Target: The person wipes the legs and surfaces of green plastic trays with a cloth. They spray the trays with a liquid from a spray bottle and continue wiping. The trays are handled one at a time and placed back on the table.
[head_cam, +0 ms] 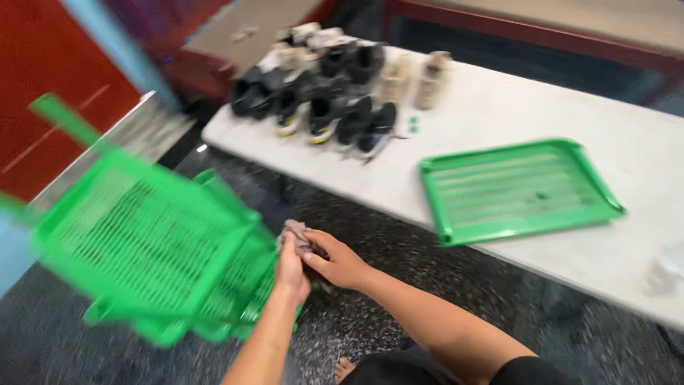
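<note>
My left hand (291, 272) and my right hand (340, 262) meet over the dark speckled floor, both closed on a small crumpled grey cloth (295, 232). Right beside my left hand stands a green plastic rack (153, 249) with perforated shelves, blurred by motion and tilted. A single green perforated tray (516, 189) lies flat on the white table (499, 107), to the right of my hands.
Several pairs of shoes (335, 85), black and beige, stand at the far end of the table. A red wall (43, 71) and a pale ledge are on the left. My bare foot (345, 368) shows at the bottom.
</note>
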